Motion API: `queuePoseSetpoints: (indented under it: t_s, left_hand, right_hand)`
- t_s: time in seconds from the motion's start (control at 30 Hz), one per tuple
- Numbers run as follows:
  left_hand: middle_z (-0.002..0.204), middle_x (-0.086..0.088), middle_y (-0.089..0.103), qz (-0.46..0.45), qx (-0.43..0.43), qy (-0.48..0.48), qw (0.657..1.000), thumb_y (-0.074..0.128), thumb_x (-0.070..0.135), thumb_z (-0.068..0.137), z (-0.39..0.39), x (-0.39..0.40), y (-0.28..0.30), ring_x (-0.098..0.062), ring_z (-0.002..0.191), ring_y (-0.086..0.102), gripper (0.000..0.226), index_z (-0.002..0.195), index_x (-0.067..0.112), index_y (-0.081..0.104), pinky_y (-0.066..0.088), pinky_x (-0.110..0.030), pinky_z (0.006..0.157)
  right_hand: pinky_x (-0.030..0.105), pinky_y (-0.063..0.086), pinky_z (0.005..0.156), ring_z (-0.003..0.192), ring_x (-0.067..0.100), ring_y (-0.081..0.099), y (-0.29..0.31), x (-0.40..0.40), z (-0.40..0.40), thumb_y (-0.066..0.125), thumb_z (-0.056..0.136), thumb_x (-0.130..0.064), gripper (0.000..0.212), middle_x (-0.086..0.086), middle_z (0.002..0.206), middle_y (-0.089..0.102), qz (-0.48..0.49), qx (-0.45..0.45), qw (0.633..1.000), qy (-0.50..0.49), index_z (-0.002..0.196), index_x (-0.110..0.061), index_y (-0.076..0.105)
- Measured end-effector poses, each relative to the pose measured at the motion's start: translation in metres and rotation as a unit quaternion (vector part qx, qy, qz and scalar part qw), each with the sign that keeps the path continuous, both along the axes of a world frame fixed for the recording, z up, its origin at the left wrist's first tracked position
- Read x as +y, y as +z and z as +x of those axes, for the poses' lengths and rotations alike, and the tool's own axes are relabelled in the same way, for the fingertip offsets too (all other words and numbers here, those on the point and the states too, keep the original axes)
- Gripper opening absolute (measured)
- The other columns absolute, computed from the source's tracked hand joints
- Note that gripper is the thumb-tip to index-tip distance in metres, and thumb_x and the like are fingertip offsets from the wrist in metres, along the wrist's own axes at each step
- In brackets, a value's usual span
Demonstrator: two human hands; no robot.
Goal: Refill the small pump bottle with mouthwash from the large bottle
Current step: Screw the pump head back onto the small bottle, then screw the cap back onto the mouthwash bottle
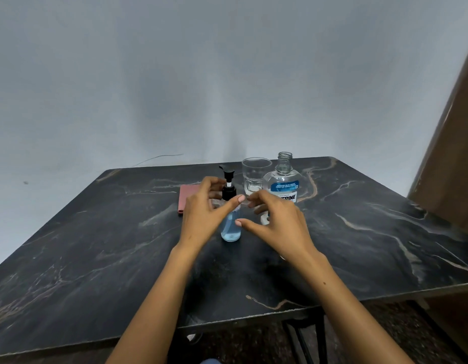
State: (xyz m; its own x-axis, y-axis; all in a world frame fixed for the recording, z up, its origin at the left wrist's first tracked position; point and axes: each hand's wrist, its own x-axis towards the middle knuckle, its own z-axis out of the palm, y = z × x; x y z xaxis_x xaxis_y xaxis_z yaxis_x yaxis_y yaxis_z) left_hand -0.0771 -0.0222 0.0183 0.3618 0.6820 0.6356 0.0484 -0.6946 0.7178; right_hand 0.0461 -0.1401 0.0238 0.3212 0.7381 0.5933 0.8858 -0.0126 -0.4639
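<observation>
While the small pump bottle stands upright, I see my left hand and right hand flanking it, fingers spread, gripping nothing; the large bottle stands uncapped behind.

Dim, flat indoor light, cool grey cast, no hard source visible. Wall is evenly lit with faint darker blotches mid-frame. Dark marble worktop shows only a soft sheen, no hot glare. Soft diffuse shadows under the forearms near the front edge. Strong wide-angle distortion: worktop edges bow, right-side brown panel leans inward. Overall soft, compression smear; left hand and right hand slightly blurred.
</observation>
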Motion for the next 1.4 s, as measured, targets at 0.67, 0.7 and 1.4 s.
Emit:
queuePoseSetpoints:
  t_s: [0.67,0.7,1.4]
  left_hand:
    - [0.127,-0.001,0.047,0.151,-0.084,-0.035,0.984,0.067,0.023,0.088,0.075,-0.07,0.022,-0.005,0.118,0.044,0.05,0.128,0.01,0.04,0.034,-0.01,0.099]
    - [0.133,-0.003,0.045,0.144,-0.071,-0.044,0.986,0.066,0.025,0.089,0.081,-0.068,0.022,-0.007,0.123,0.042,0.055,0.132,0.011,0.037,0.031,-0.008,0.101]
    - [0.113,0.004,0.062,0.028,-0.042,-0.055,0.997,0.071,0.029,0.085,0.075,-0.04,0.001,-0.009,0.099,0.063,0.041,0.117,0.02,0.047,0.056,-0.033,0.082]
  right_hand:
    - [0.032,0.055,0.076,0.084,-0.005,0.065,-0.029,-0.064,0.064,0.073,0.063,-0.057,0.04,-0.026,0.086,0.069,-0.106,0.023,0.993,0.047,0.093,-0.032,0.064]
    - [0.03,0.055,0.076,0.085,-0.005,0.065,-0.03,-0.064,0.065,0.073,0.064,-0.055,0.039,-0.026,0.087,0.069,-0.099,0.03,0.993,0.054,0.093,-0.031,0.065]
    - [0.023,0.056,0.078,0.096,0.014,0.069,-0.02,-0.061,0.062,0.077,0.072,0.0,0.036,-0.002,0.101,0.068,0.106,0.21,0.957,0.169,0.1,-0.018,0.063]
